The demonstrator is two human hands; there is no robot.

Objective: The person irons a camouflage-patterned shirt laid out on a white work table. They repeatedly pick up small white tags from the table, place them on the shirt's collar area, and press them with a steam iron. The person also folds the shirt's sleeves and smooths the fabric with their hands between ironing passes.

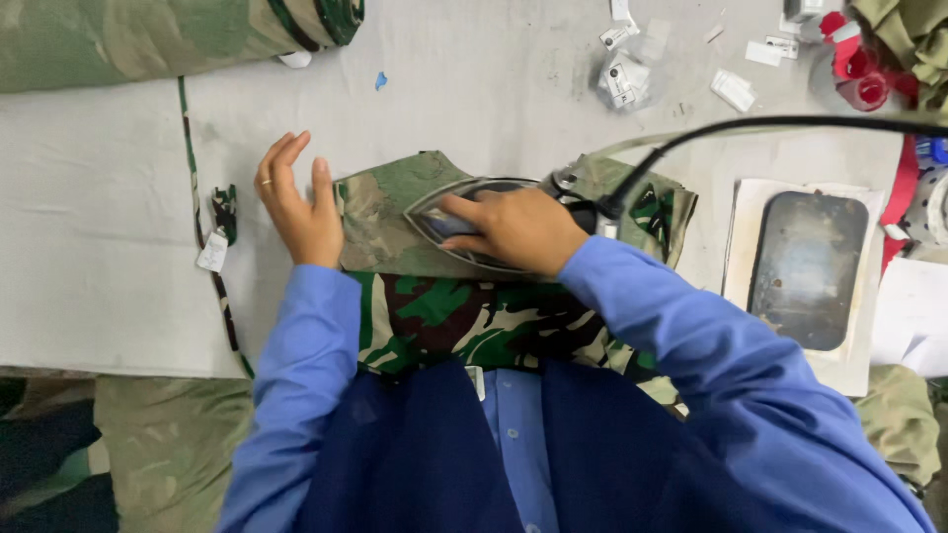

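Your right hand is closed around the handle of the electric iron, which lies flat on the camouflage fabric piece near the middle of the bench. The grip here is full: the fingers wrap the handle and the pointed tip of the iron looks toward your left hand. Your left hand holds nothing. It lies open and flat, with the fingers spread on the bench cover and the heel of the palm on the left edge of the fabric, just beside the tip of the iron.

What could go wrong, in my judgement: the tip of the iron is very near to your left hand, so a push to the left could burn the fingers. If the iron rests too long in one place, the cloth may scorch. The black cord goes from the back of the iron across the right side of the bench; it could catch on the small things near the far right corner and pull them down.

Counting what I see: one iron, one cord, one dark iron rest pad near the right edge, one roll of camouflage cloth at the far left corner, one narrow camouflage strip on the left side, two red thread spools at the far right corner. The small white labels are scattered along the far edge; I count about six, but some are too small to be sure.
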